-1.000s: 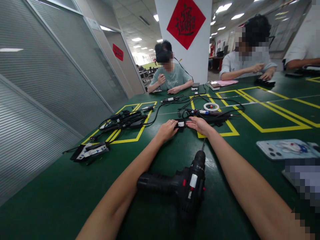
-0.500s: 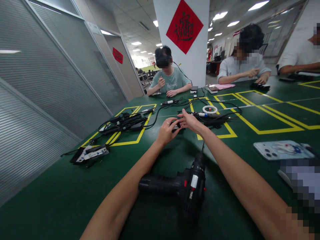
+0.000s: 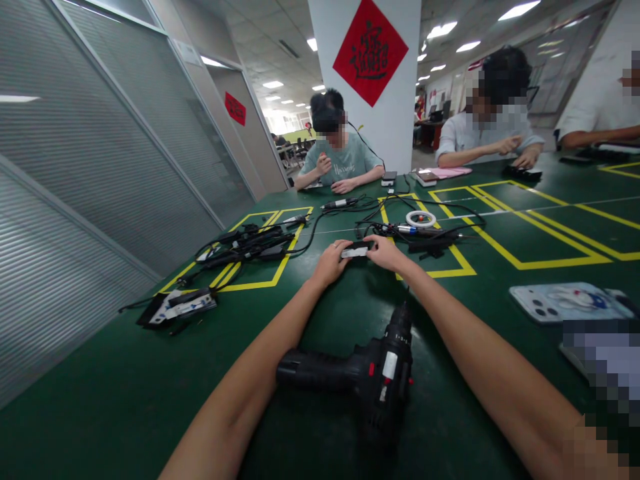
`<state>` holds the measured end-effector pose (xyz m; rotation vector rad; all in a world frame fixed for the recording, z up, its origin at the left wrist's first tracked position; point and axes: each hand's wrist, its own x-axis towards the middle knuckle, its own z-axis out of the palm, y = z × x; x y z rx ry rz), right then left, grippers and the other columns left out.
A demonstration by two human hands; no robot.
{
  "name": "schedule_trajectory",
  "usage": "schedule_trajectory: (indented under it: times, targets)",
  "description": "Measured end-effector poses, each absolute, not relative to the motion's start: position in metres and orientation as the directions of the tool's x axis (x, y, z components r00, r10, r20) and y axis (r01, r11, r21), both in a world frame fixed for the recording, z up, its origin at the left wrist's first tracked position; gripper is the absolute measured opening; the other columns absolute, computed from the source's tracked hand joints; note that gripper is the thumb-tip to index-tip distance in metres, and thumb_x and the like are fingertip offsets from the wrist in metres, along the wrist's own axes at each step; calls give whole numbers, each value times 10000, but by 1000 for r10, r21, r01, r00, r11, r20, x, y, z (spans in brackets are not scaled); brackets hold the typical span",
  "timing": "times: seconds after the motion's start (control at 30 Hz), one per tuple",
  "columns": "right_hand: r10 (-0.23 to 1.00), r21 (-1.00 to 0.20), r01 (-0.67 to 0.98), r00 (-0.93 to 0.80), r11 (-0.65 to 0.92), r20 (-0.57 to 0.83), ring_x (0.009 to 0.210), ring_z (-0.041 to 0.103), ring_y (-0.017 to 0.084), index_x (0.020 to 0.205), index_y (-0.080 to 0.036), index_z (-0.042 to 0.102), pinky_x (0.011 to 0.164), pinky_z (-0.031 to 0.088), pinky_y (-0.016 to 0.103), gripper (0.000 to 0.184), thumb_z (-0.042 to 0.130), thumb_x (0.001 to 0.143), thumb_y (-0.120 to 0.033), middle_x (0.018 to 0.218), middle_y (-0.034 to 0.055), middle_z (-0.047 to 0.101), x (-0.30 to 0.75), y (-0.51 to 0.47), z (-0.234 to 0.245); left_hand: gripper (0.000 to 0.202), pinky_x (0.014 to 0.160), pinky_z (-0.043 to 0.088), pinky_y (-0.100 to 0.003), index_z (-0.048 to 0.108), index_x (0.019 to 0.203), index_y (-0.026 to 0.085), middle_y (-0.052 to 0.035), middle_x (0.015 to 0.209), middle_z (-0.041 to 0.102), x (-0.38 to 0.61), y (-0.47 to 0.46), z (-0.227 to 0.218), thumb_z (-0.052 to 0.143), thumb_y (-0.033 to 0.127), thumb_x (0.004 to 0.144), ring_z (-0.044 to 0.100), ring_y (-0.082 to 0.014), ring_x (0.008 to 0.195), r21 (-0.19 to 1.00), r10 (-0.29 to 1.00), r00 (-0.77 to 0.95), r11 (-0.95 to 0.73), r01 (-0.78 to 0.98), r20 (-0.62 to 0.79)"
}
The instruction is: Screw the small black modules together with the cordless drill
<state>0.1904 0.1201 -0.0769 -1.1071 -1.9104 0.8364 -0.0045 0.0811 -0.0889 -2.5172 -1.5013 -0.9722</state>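
A small black block with a white label [image 3: 356,251] is held between my two hands above the green table. My left hand [image 3: 331,262] grips its left end, and a ring shows on one finger. My right hand [image 3: 386,253] pinches the right end. What kind of part it is cannot be made out. Between my forearms a black cordless drill [image 3: 370,367] lies on its side, its bit pointing away from me and its handle against my left forearm.
Black cables and tools [image 3: 255,247] lie heaped at the left, near a black-and-white packet [image 3: 180,307]. Behind my right hand are a soldering-iron-like tool [image 3: 415,231] and a white ring [image 3: 421,219]. A phone [image 3: 565,302] lies at the right. Co-workers sit across the table.
My right hand has come down from over the part to its right end, so the white label now shows. My left hand has shifted slightly. The drill stays in place.
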Motion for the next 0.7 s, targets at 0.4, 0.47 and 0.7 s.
schedule_trajectory:
  times: [0.4, 0.47, 0.7]
  targets:
    - [848, -822, 263, -327, 505, 417, 629, 521, 123, 977, -123, 652, 636, 414, 229, 271, 587, 771, -287, 754, 25, 628, 211, 125, -72, 544, 686, 473, -324, 629, 995, 144, -58, 858, 642, 1, 75, -81, 689, 548, 635, 577, -190, 738, 650, 955, 109, -268, 711, 275]
    - [885, -880, 163, -230, 445, 405, 597, 512, 116, 992, -105, 640, 600, 422, 226, 317, 566, 783, -331, 745, 28, 626, 217, 129, -73, 557, 733, 478, -344, 628, 1012, 145, -71, 899, 653, -6, 70, -75, 686, 549, 632, 596, -209, 792, 663, 970, 89, -219, 716, 224]
    - [943, -941, 183, -230, 285, 241, 475, 449, 100, 989, -110, 644, 450, 367, 200, 336, 531, 805, -368, 583, -15, 547, 226, 130, -94, 596, 886, 462, -387, 603, 1121, 173, -92, 1112, 639, -64, -11, -33, 563, 604, 711, 603, -259, 987, 486, 989, -10, -65, 872, 151]
